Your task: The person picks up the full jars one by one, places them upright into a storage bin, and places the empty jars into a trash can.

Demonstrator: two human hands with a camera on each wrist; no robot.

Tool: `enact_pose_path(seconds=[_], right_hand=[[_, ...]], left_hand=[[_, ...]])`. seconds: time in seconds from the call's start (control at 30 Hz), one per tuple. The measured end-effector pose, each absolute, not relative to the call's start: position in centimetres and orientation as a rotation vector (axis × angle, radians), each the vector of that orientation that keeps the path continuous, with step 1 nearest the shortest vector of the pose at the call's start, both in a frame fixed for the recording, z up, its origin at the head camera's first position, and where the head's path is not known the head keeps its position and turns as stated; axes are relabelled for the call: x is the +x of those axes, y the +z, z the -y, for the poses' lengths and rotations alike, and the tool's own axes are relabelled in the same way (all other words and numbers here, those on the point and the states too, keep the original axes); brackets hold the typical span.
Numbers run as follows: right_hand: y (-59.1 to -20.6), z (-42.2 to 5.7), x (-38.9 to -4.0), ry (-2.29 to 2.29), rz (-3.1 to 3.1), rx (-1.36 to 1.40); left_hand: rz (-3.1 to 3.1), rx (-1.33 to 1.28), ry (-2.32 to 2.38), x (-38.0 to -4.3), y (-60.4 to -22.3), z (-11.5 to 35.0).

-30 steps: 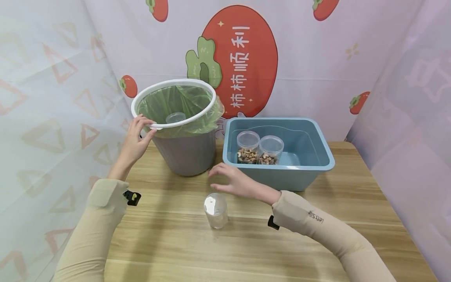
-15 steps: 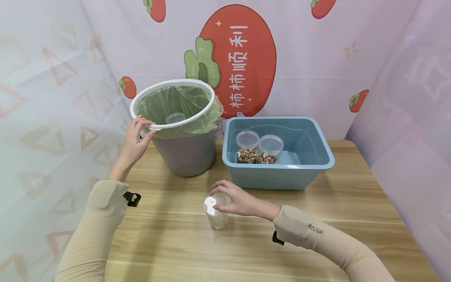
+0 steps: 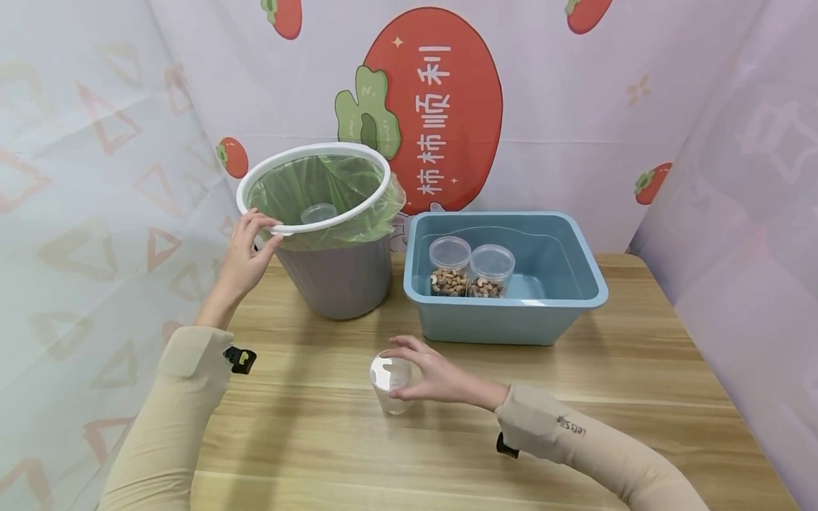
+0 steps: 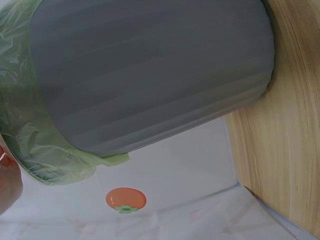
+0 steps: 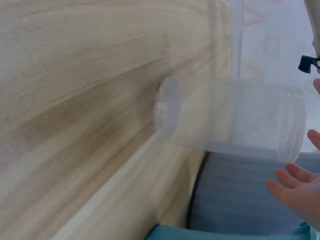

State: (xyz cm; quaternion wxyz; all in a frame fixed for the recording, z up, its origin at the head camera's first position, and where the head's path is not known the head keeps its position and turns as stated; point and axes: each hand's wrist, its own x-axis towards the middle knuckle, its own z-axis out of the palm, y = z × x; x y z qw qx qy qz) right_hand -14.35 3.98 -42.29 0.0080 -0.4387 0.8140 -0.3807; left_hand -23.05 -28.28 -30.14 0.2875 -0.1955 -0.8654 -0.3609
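Observation:
My left hand grips the white rim of the grey trash can at its front left. A green plastic bag lines the can and hangs over its outside. My right hand reaches over a clear, empty-looking jar standing upright on the table. Its thumb and fingers are spread on two sides of the jar's lid, and the right wrist view has the fingertips right at the lid's edge. Inside the can lies a clear round container, partly hidden by the rim.
A blue plastic tub stands at the back right, beside the trash can. Two lidded jars of nuts sit in its left half. Fabric sheets hang behind the wooden table and along both sides.
The right hand has moved down and toward the person, from beside the tub's front to the clear jar's lid. The left hand stays on the trash can's rim.

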Motion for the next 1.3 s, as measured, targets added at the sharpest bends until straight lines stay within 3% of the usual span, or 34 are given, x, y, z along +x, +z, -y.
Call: enact_pose_path(seconds=[0.8, 1.3], right_hand=[[-45.5, -3.1, -14.3, -1.319, -2.539, -1.385], [-44.5, -3.2, -14.5, -1.426, -2.564, -1.405]], left_hand=[[2.308, -0.540, -0.965, -22.9, -30.1, 28.2], [2.302, -0.532, -0.964, -22.9, -30.1, 28.2]])
